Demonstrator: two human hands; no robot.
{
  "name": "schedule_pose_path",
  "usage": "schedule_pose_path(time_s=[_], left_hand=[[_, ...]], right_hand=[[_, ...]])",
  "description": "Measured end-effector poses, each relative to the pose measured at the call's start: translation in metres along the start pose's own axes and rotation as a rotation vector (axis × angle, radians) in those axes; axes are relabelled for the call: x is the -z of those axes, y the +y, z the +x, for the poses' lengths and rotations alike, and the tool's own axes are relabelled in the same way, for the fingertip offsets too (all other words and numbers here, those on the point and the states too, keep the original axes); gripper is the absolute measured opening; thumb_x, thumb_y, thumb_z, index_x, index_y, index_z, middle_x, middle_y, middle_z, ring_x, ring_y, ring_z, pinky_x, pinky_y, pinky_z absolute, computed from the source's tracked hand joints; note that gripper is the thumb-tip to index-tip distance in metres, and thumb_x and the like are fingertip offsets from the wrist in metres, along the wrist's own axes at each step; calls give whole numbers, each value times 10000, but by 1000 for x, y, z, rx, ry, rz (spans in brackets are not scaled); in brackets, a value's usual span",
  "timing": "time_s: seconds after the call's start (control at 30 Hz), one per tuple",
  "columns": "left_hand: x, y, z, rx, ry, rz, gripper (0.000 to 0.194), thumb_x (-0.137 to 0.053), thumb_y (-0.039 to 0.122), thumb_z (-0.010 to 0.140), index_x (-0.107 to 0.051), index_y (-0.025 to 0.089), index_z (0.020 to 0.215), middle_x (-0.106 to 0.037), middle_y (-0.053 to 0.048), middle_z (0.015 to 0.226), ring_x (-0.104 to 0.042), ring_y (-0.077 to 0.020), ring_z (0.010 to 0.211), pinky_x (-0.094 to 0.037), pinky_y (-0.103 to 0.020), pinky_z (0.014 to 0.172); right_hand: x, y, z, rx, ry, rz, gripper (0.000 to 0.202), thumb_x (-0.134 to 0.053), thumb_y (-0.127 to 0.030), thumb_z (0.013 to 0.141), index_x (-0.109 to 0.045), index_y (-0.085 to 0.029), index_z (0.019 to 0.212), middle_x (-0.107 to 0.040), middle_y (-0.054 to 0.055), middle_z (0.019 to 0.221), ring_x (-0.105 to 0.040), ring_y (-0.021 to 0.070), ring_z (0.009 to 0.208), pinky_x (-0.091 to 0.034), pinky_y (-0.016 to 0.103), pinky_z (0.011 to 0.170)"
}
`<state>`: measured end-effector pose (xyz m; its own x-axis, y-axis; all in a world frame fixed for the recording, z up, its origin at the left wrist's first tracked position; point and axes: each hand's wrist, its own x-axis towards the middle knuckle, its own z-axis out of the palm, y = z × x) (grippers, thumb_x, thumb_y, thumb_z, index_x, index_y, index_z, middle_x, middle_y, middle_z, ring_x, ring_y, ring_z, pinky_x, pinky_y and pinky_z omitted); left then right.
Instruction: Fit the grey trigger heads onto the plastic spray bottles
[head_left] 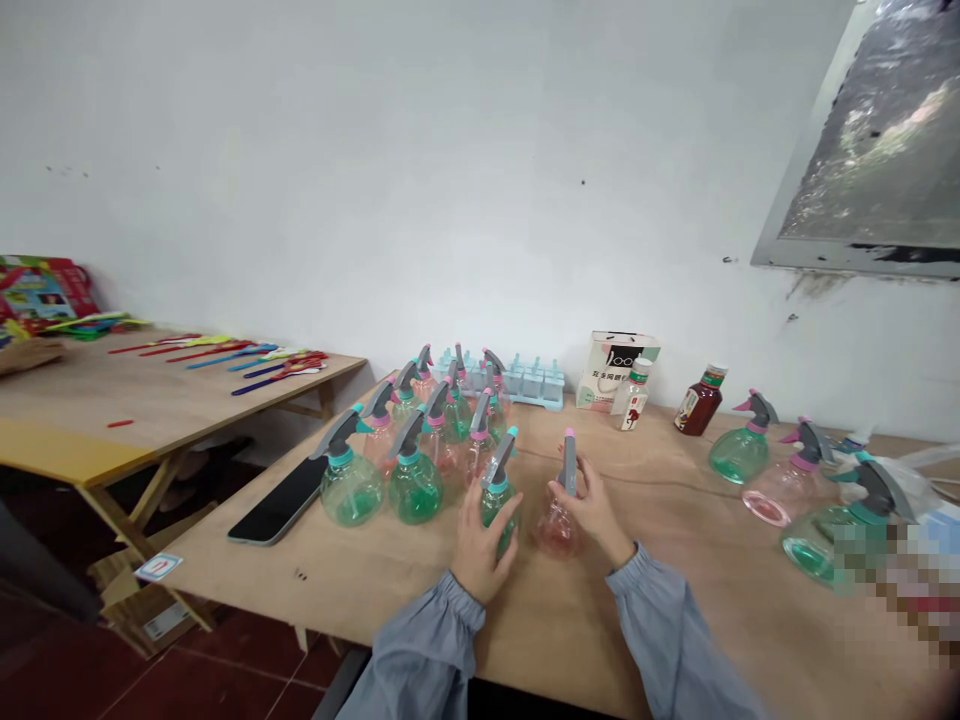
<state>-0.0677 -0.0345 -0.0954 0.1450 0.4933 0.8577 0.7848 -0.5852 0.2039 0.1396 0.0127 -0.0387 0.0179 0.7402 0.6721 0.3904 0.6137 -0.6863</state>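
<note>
- One left hand (486, 545): fingers are cupping a green spray bottle (496, 502).
- One right hand (594, 502): fingers are pinching a pink spray bottle (556, 530) high up.
- Both are standing mid-worktop (360, 580).
- Many grouped bottles (416, 488) are standing leftward, seemingly done.
- Three separate bottles (780, 492) are standing rightward, seemingly left ungrouped.

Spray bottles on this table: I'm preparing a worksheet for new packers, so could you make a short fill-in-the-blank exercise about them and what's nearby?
1. The left hand is around a spray bottle tinted ____.
2. The right hand grips the grey spray head of a bottle tinted ____.
3. In the picture, the phone lies near the ____ edge of the table.
4. As pictured, the dark red bottle stands to the ____ of the paper bag.

Missing words: green; pink; left; right.
</note>
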Motion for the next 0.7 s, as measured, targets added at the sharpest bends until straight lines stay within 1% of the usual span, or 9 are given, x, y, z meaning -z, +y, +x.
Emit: schedule_pose_path(time_s=[0.07,0.17,0.23,0.3,0.37,0.43,0.6,0.63,0.7], left_hand=[[0,0,0,-2,2,5,517,-575,135,871,-606,296,1362,-204,-117,1607,-340,-374,1464,-473,-538,1084],[-1,-1,-1,-7,8,16,510,-576,141,875,-610,294,1360,-197,-120,1611,-348,-381,1458,-481,-535,1071],[-1,-1,-1,-12,10,18,513,-581,140,869,-615,294,1357,-189,-116,1622,-356,-387,1455,-475,-535,1075],[-2,-2,-1,-11,12,17,522,-589,136,858,-620,297,1354,-183,-109,1634,-364,-394,1452,-467,-535,1082],[-2,-3,-1,-13,13,18,530,-599,134,850,-624,303,1352,-187,-104,1639,-369,-399,1452,-462,-533,1085],[-2,-3,-1,-19,16,24,535,-605,137,847,-623,307,1354,-190,-104,1639,-368,-400,1452,-463,-529,1083],[-1,-2,0,-28,15,42,528,-600,145,852,-618,291,1359,-193,-126,1624,-364,-398,1447,-475,-530,1072],[-1,-2,0,-31,15,44,524,-598,146,855,-617,290,1358,-200,-129,1617,-368,-394,1444,-479,-526,1069],[0,-3,0,-35,18,48,515,-594,151,860,-620,290,1355,-219,-131,1602,-377,-386,1436,-485,-518,1063]], right_hand=[[1,0,0,-9,17,-5,489,-706,-465,771,-615,-249,1201,-661,103,1224,-635,275,1127,-512,464,974],[4,-4,3,25,38,-97,296,-717,-389,741,-674,-229,986,-699,64,961,-655,252,924,-519,442,900],[6,-6,6,56,39,-143,221,-713,-354,720,-677,-224,895,-683,46,854,-640,244,853,-512,440,876],[8,-8,8,67,27,-119,278,-701,-349,711,-678,-223,957,-694,60,915,-645,255,900,-511,440,882],[8,-7,8,56,4,-50,390,-686,-364,719,-652,-225,1082,-697,85,1067,-644,267,1018,-511,433,911],[9,-5,7,37,-12,-10,434,-693,-385,715,-624,-229,1114,-683,90,1132,-633,264,1062,-509,423,925],[7,-2,10,-67,-13,-21,303,-713,-423,687,-593,-224,881,-634,34,852,-601,208,792,-523,375,772],[7,-3,11,-74,-8,-13,311,-713,-428,687,-595,-224,890,-638,38,867,-603,210,806,-525,378,782],[5,-3,12,-64,-3,16,373,-716,-434,688,-610,-229,981,-666,65,997,-625,234,925,-524,402,860]])
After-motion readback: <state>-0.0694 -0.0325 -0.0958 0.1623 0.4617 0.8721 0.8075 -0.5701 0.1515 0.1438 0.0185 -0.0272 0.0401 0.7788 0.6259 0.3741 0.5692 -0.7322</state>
